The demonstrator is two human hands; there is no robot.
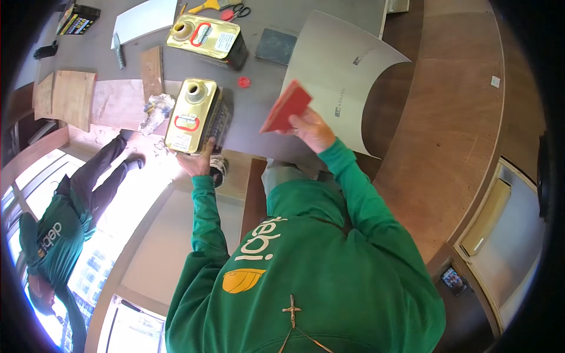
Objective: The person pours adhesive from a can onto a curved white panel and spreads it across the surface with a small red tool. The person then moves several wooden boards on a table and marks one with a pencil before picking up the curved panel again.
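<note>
My left hand grips the lower side of a gold-topped rectangular metal can, with the thumb along its dark side. The can's round spout is uncapped, and a red carrying handle lies on its top. Pinched between the thumb and fingers of my right hand is a flat red rectangular piece, held up over the table. A second, similar can stands farther back, its spout uncapped too. On the table between the cans and the red piece lies a small red cap.
A curled pale sheet lies at right beside a dark block. Scissors, a yellow-handled brush, a knife, wood pieces and crumpled plastic are around. Another person stands at left.
</note>
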